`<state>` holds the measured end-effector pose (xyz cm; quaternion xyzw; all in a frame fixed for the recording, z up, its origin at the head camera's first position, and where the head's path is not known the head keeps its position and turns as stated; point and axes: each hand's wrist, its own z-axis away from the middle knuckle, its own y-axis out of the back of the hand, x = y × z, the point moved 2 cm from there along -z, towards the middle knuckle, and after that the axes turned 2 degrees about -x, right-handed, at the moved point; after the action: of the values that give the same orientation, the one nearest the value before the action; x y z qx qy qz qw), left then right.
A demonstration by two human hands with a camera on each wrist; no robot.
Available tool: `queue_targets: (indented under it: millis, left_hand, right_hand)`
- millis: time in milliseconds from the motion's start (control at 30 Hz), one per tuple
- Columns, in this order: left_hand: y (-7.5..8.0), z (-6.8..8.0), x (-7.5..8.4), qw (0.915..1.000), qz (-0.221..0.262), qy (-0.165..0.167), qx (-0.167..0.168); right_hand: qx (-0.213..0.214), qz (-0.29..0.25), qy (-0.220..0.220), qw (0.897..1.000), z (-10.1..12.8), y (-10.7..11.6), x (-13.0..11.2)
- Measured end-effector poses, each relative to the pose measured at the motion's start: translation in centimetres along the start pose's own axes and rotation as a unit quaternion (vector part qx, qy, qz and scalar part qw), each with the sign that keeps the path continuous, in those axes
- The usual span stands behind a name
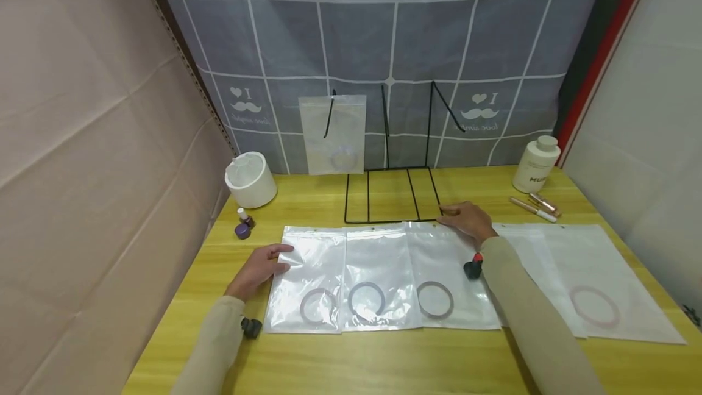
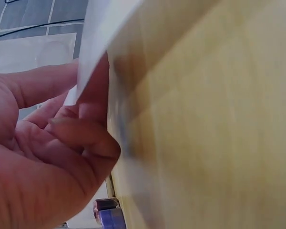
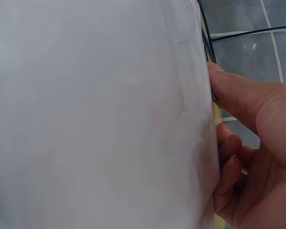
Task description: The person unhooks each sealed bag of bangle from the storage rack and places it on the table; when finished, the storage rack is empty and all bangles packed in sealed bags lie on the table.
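Note:
My left hand (image 1: 258, 270) pinches the left edge of the leftmost clear zip bag (image 1: 309, 267), thumb above and fingers beneath. That bag holds a pale bangle-like ring (image 1: 301, 309). Two more zip bags, a middle one (image 1: 378, 261) and a right one (image 1: 457, 306), overlap beside it, each with a ring inside. My right hand (image 1: 468, 221) is at the front right corner of a black wire rack (image 1: 384, 222), thumb and finger around the wire, close to the right bag's top edge. Its fingertips are partly hidden in the right wrist view.
Another bag (image 1: 331, 136) hangs on the rack's left hook. More bags (image 1: 609, 273) lie at the right, partly beneath my forearm. A white pot (image 1: 252, 185) and small purple-capped bottle (image 1: 242, 231) stand left. A white bottle (image 1: 534, 166) and cosmetic tubes (image 1: 534, 207) are back right.

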<state>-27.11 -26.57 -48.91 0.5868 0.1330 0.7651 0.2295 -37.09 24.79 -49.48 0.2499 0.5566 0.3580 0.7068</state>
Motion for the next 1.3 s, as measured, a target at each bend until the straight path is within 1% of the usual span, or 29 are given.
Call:
queue_targets:
  millis: [167,267,400,567,700,800,900,1000,1067,1133,1200,1300]
  left_hand:
    - [-0.2,-0.2,0.7,0.9993,-0.035,-0.011,0.003]
    - [-0.4,-0.3,0.8,0.9976,-0.064,-0.025,-0.003]
    - [-0.6,-0.3,0.9,0.9954,-0.09,-0.032,-0.011]
    - [-0.9,-0.4,0.9,0.9961,-0.087,-0.007,-0.015]
    - [-0.8,-0.9,1.2,0.9966,-0.074,-0.025,-0.028]
    - [-0.3,-1.9,1.9,0.9978,-0.05,-0.037,-0.023]
    - [0.4,-3.2,3.2,0.9995,-0.004,-0.031,0.006]
    - [1.1,-4.9,4.9,0.9981,0.022,-0.042,0.04]
    - [1.1,-6.4,6.0,0.9963,0.028,-0.053,0.061]
    - [1.1,-7.9,7.2,0.9936,0.031,-0.074,0.08]
    - [1.0,-9.2,8.4,0.9889,0.036,-0.102,0.101]
    - [1.4,-10.5,10.4,0.9785,0.048,-0.145,0.138]
  right_hand:
    - [0.005,0.005,0.006,1.0,0.1,0.3,0.1]
    - [0.007,0.009,0.009,1.0,0.1,0.5,0.2]
    - [0.005,0.007,0.01,1.0,0.1,0.7,0.4]
    - [0.01,0.008,0.009,1.0,0.1,0.8,0.6]
    - [0.015,0.008,0.01,1.0,0.3,0.9,0.6]
    - [0.019,0.01,0.013,1.0,0.4,1.1,0.7]
    - [0.018,0.005,0.014,1.0,0.3,0.9,0.9]
    - [0.018,0.006,0.016,1.0,0.1,0.5,1.1]
    - [0.018,0.008,0.016,1.0,0.0,0.4,1.2]
    - [0.021,0.011,0.018,1.0,-0.1,0.3,1.1]
    - [0.02,0.009,0.019,1.0,0.0,0.2,0.9]
    - [0.02,0.009,0.025,0.999,-0.1,-0.2,0.5]
